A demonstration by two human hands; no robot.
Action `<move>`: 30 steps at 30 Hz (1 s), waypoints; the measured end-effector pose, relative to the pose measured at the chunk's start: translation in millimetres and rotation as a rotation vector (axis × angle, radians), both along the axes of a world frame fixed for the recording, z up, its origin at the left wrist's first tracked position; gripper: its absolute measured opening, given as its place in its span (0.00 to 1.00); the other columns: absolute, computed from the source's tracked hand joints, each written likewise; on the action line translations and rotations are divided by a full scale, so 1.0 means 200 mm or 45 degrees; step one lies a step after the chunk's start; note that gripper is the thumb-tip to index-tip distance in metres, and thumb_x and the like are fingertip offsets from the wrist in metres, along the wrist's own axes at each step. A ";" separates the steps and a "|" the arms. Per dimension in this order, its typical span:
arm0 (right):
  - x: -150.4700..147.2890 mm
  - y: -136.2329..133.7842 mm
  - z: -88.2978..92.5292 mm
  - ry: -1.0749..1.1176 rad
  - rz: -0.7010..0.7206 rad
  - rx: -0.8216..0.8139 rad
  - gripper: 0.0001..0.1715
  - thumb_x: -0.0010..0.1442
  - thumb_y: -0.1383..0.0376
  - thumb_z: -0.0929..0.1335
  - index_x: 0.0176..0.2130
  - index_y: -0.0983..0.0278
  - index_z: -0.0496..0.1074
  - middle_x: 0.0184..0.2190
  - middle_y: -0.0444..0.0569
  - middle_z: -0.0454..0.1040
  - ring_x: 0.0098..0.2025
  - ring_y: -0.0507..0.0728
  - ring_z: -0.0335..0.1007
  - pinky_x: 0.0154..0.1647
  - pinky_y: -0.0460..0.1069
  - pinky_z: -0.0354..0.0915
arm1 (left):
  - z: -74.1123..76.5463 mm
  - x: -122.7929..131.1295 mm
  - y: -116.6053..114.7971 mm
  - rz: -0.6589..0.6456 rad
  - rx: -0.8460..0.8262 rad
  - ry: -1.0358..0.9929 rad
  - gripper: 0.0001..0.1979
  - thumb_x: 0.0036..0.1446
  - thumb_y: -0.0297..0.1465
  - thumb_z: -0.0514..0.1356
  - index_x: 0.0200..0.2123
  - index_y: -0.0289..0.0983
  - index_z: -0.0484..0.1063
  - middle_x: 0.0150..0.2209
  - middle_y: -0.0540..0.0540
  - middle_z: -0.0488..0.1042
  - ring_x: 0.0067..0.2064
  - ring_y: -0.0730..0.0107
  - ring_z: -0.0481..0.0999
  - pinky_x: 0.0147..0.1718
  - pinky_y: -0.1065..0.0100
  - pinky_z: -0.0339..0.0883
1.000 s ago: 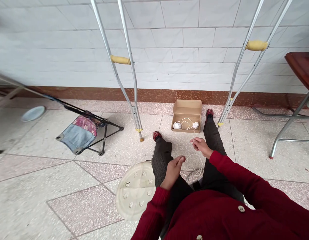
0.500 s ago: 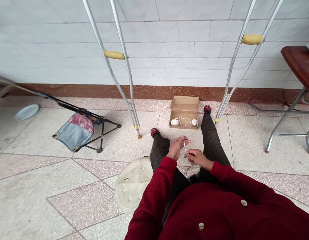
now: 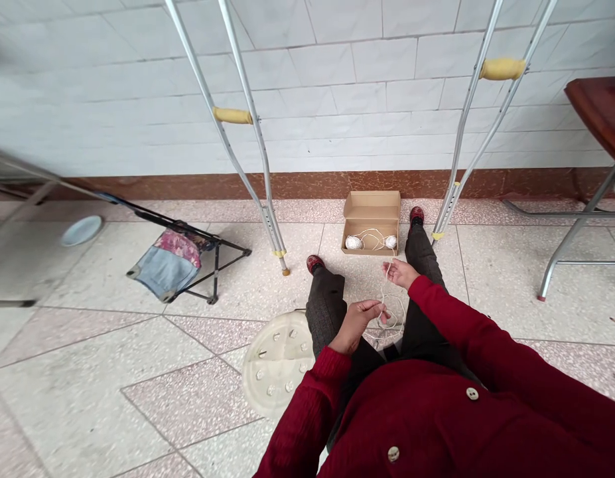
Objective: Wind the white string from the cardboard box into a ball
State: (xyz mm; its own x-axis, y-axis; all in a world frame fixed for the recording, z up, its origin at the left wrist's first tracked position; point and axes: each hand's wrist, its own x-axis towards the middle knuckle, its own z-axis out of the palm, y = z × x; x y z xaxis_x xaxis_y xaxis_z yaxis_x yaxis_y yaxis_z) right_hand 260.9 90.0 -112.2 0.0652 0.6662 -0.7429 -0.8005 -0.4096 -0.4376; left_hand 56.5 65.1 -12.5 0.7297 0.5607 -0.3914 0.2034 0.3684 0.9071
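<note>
White yarn (image 3: 383,289) runs between my two hands, held between the thighs. My left hand (image 3: 357,325) is closed, thumb and fingers pinching the strand. Farther forward and to the right, my right hand (image 3: 401,273) also has the strand at its fingers, near the box's front edge. Loose loops of the yarn hang below and beside my left hand. Beyond the hands an open cardboard box (image 3: 371,204) sits on the floor, with a white yarn ball (image 3: 353,243) on its left and a smaller yarn ball (image 3: 390,241) on its right.
Two metal crutches with yellow grips, a left crutch (image 3: 265,179) and a right crutch (image 3: 454,186), lean at the tiled wall. A folding stool (image 3: 170,265) and pale blue dish (image 3: 82,230) are left. A round cream stool (image 3: 274,392) stands beside me; a brown-seated chair (image 3: 598,113) is right.
My right hand has moved forward toward the box, while my left hand has come back toward my lap. The strand now stretches between them. The view has shifted slightly left.
</note>
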 end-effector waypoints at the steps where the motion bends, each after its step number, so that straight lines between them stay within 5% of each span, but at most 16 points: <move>1: 0.01 0.02 0.01 -0.020 -0.022 0.008 0.17 0.65 0.59 0.64 0.49 0.67 0.68 0.47 0.53 0.72 0.43 0.57 0.72 0.43 0.55 0.71 | -0.01 -0.01 -0.01 -0.045 0.016 0.036 0.17 0.57 0.41 0.60 0.25 0.33 0.78 0.27 0.45 0.78 0.35 0.64 0.75 0.44 0.65 0.63; 4: 0.00 0.04 0.03 -0.087 -0.053 0.051 0.17 0.64 0.60 0.66 0.50 0.66 0.68 0.46 0.51 0.72 0.41 0.56 0.72 0.40 0.54 0.71 | -0.06 -0.05 -0.02 -0.184 0.085 0.171 0.18 0.56 0.41 0.60 0.25 0.34 0.78 0.25 0.46 0.77 0.31 0.66 0.73 0.39 0.66 0.63; 6: -0.01 0.02 0.06 -0.147 -0.057 0.097 0.15 0.65 0.58 0.65 0.45 0.67 0.69 0.34 0.46 0.72 0.29 0.50 0.69 0.29 0.47 0.69 | -0.10 -0.07 -0.01 -0.265 0.155 0.249 0.18 0.52 0.43 0.62 0.21 0.34 0.78 0.22 0.48 0.76 0.28 0.68 0.72 0.36 0.67 0.63; 8: -0.04 -0.02 0.10 -0.227 -0.060 0.163 0.15 0.65 0.56 0.64 0.39 0.67 0.70 0.21 0.39 0.64 0.17 0.45 0.56 0.17 0.42 0.57 | -0.14 -0.07 0.01 -0.277 0.200 0.280 0.18 0.49 0.44 0.64 0.21 0.34 0.78 0.21 0.48 0.75 0.28 0.67 0.72 0.34 0.67 0.63; 11: -0.11 -0.10 0.17 -0.374 -0.026 0.296 0.16 0.60 0.54 0.67 0.34 0.65 0.70 0.15 0.34 0.55 0.13 0.44 0.43 0.13 0.42 0.43 | -0.17 -0.02 0.05 -0.129 0.245 0.276 0.23 0.51 0.50 0.60 0.31 0.34 0.79 0.32 0.45 0.79 0.38 0.61 0.75 0.41 0.65 0.64; 14: -0.19 -0.17 0.24 -0.535 0.076 0.418 0.18 0.56 0.52 0.68 0.30 0.66 0.71 0.14 0.35 0.55 0.14 0.44 0.44 0.14 0.43 0.42 | -0.15 0.06 0.11 0.117 0.147 0.173 0.29 0.58 0.54 0.52 0.39 0.34 0.78 0.41 0.40 0.79 0.45 0.59 0.75 0.48 0.62 0.63; 16: -0.23 -0.21 0.28 -0.653 0.137 0.467 0.18 0.55 0.52 0.68 0.26 0.65 0.69 0.14 0.36 0.55 0.15 0.45 0.46 0.15 0.43 0.43 | -0.14 0.12 0.16 0.226 0.023 0.086 0.29 0.57 0.53 0.54 0.37 0.33 0.78 0.39 0.39 0.79 0.44 0.60 0.76 0.47 0.61 0.64; 24: -0.24 -0.25 0.33 -1.051 0.346 0.579 0.14 0.57 0.57 0.66 0.26 0.64 0.72 0.16 0.39 0.61 0.18 0.49 0.53 0.21 0.45 0.51 | -0.06 0.23 0.28 0.204 0.013 -0.008 0.17 0.44 0.43 0.69 0.22 0.33 0.77 0.20 0.48 0.73 0.25 0.70 0.70 0.33 0.66 0.65; 30: -0.30 -0.34 0.37 -1.165 0.454 0.623 0.15 0.61 0.59 0.62 0.28 0.63 0.71 0.15 0.38 0.60 0.18 0.49 0.54 0.22 0.45 0.53 | 0.03 0.23 0.38 0.371 0.035 -0.103 0.16 0.44 0.42 0.68 0.27 0.33 0.78 0.30 0.41 0.79 0.37 0.62 0.77 0.42 0.63 0.68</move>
State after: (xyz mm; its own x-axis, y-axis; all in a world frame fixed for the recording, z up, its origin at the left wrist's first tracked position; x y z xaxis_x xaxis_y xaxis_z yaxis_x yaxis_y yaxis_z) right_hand 201.7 21.3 -38.5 0.2021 0.9659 -0.1619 0.0400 -0.1733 -0.9841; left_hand 103.2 141.8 -7.3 0.5648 0.7605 -0.3202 0.0198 0.3755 0.9266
